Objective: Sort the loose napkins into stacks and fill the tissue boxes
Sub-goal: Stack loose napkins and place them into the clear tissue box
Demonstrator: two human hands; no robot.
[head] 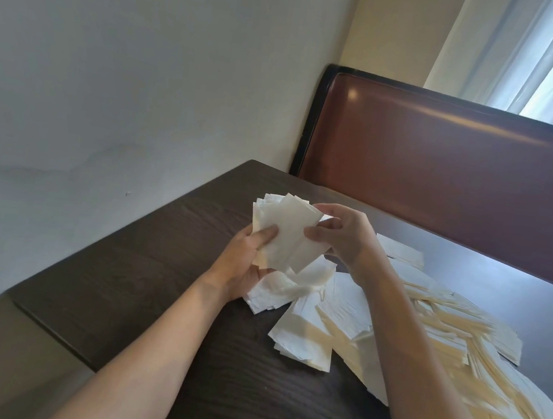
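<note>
Above the dark table [172, 266], the left hand [245, 261] and right hand [341, 237] pinch a napkin bundle [286, 234] by its sides. Napkins are thin, soft and floppy, so holding the edges looks best.

The dark brown wooden table [162, 292] has a matt finish with fine visible grain. At its three o'clock side lies a spread of thin, matt, cream-white paper napkins [453, 336], lightly creased. The fanned white paper bundle [289, 235] toward twelve o'clock looks soft and dull. Behind, the reddish-brown padded bench back [445, 166] looks like smooth, glossy leather, framed in dark wood. The sheer white cloth curtain [540, 56] hangs at one o'clock.
</note>
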